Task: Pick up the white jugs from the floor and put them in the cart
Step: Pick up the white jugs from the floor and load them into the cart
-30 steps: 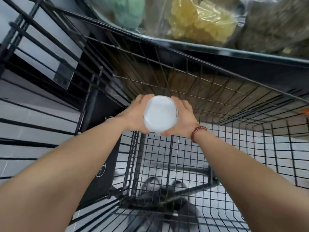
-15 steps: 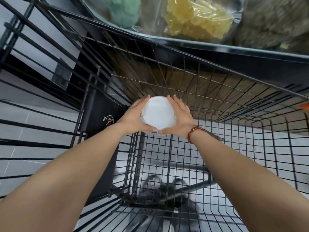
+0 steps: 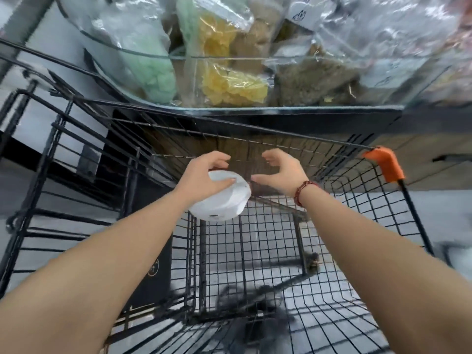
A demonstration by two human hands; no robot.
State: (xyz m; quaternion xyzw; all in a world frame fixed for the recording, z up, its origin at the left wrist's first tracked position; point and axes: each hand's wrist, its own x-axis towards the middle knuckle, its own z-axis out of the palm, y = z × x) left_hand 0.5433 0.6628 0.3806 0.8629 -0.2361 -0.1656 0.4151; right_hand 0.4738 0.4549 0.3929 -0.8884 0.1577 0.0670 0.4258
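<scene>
Over the cart basket, things just shifted. Half a second back both hands were cupping the white jug from either side; now the right hand has come off it — fingers spread and loosely curved, holding nothing, thumb tip just beside the jug's edge but not on it as far as I can see. So the left hand has it alone, fingers hooked over the far side and thumb pressed on the near face.

The jug has tipped too; before it showed a round flat end straight at the camera, now it's tilted, with its lower end beside the left wrist. My read: this is the let-go part of the placing step; the jug is already inside the wire walls, near the basket's left side, held above the mesh floor rather than resting on it — though I can't tell for sure whether it brushes the wire partition below it. One more small lowering and a release should finish this jug; how many are left on the floor, no idea from here.

As for the jug itself: plain white plastic; smooth; rounded, with a ridge line running around it and a small dark mark near the low end; no handle or cap in view from this angle. Looks light, since one hand carries it fine.
</scene>
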